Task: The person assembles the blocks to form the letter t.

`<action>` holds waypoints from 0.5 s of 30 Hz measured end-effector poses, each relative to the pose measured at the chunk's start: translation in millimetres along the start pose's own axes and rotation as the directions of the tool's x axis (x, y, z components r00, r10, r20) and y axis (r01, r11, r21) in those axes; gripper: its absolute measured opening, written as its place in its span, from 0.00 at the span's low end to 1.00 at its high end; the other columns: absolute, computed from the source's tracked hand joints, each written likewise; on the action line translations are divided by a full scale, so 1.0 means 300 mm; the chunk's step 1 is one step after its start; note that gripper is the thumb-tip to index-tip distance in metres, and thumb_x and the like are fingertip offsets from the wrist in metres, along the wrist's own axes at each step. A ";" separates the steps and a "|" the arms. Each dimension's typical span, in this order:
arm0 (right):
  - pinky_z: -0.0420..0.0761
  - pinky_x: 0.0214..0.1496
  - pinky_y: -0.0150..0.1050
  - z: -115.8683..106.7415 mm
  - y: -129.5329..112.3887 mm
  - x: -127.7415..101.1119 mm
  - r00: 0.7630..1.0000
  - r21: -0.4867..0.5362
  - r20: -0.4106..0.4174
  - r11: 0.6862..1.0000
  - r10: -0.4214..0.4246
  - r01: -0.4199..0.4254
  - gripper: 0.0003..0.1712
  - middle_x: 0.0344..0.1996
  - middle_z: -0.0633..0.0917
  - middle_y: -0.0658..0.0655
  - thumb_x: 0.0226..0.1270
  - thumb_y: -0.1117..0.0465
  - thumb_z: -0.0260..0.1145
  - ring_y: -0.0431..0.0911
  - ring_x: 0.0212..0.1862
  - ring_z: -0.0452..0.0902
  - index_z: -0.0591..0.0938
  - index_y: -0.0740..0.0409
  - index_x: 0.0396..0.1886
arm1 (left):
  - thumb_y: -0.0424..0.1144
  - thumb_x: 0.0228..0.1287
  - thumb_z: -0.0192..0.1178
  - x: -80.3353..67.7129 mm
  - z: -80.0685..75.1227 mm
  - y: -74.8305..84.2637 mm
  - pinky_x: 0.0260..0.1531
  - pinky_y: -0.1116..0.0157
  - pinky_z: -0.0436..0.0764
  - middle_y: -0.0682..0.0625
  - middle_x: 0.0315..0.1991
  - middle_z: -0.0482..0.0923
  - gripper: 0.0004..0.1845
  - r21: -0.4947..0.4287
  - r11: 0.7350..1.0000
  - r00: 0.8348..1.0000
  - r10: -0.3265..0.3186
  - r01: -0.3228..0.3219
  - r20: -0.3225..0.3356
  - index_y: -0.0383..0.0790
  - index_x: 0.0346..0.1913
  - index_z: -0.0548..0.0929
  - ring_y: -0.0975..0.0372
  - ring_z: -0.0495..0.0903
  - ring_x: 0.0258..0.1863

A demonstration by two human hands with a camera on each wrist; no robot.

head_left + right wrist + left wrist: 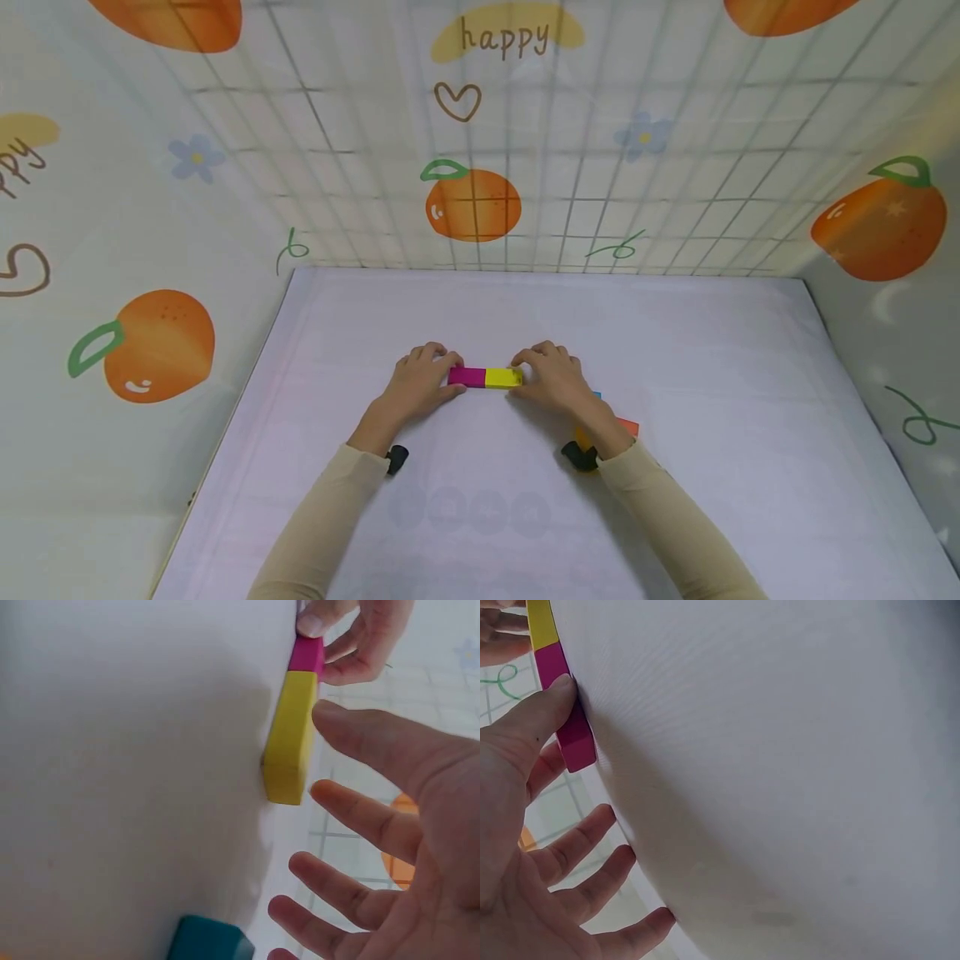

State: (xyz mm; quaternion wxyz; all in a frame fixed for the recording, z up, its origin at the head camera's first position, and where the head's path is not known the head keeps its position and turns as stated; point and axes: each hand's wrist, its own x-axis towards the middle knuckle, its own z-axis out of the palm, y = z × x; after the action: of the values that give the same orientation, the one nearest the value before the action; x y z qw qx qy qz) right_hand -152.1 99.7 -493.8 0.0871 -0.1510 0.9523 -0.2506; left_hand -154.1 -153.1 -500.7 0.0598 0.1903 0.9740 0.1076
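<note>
Yellow block (pixel 502 379) lies end-to-end with magenta block (pixel 467 378), left-right; left hand (pixel 414 383) pinches magenta, right hand (pixel 553 379) nearer yellow, fingers spread.

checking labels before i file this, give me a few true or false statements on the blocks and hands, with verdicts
1. The magenta rectangular block and yellow rectangular block lie end to end. True.
2. The person's left hand pinches the magenta block. True.
3. In the head view, the yellow block lies left of the magenta one. False: it lies right of it.
4. The teal flat-sided block touches the yellow block. False: they lie apart in the right wrist view.
5. The person's right hand is clenched into a fist. False: its fingers are spread.
</note>
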 end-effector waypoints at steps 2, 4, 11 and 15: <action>0.59 0.55 0.58 -0.010 0.000 -0.014 1.000 0.012 -0.009 1.000 -0.005 0.005 0.24 0.53 0.72 0.56 0.48 0.44 0.72 0.56 0.55 0.62 0.80 0.41 0.48 | 0.55 0.55 0.63 0.001 -0.002 0.000 0.54 0.46 0.63 0.48 0.56 0.65 0.20 -0.006 1.000 1.000 0.003 -0.003 0.000 0.60 0.50 0.74 0.52 0.61 0.56; 0.59 0.54 0.58 -0.023 0.001 -0.029 1.000 0.025 -0.021 0.999 -0.020 0.021 0.24 0.53 0.72 0.56 0.49 0.45 0.71 0.56 0.54 0.63 0.80 0.43 0.48 | 0.55 0.55 0.63 0.001 -0.003 0.000 0.54 0.46 0.63 0.48 0.56 0.65 0.19 -0.013 1.000 1.000 0.004 -0.004 0.000 0.60 0.49 0.74 0.52 0.62 0.56; 0.59 0.54 0.58 -0.075 0.015 -0.097 0.995 0.058 -0.088 0.997 -0.053 0.058 0.23 0.51 0.73 0.55 0.52 0.45 0.70 0.56 0.52 0.65 0.80 0.46 0.47 | 0.55 0.55 0.63 0.005 0.001 -0.002 0.54 0.46 0.63 0.48 0.55 0.65 0.18 -0.026 1.000 1.000 0.006 -0.006 0.002 0.59 0.48 0.75 0.51 0.62 0.56; 0.60 0.53 0.58 -0.103 0.026 -0.142 0.990 0.062 -0.126 0.996 -0.061 0.070 0.23 0.50 0.74 0.55 0.53 0.46 0.69 0.55 0.53 0.65 0.80 0.48 0.47 | 0.54 0.55 0.63 0.003 -0.001 0.000 0.54 0.46 0.63 0.48 0.54 0.66 0.18 -0.030 1.000 1.000 0.006 -0.006 -0.003 0.58 0.48 0.75 0.52 0.62 0.55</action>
State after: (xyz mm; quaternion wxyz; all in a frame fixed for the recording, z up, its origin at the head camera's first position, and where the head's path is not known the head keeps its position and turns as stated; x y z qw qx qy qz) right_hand -121.6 134.1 -467.2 0.0245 -0.1634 0.9416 -0.2936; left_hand -155.1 -152.9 -500.6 0.0606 0.1923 0.9718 0.1225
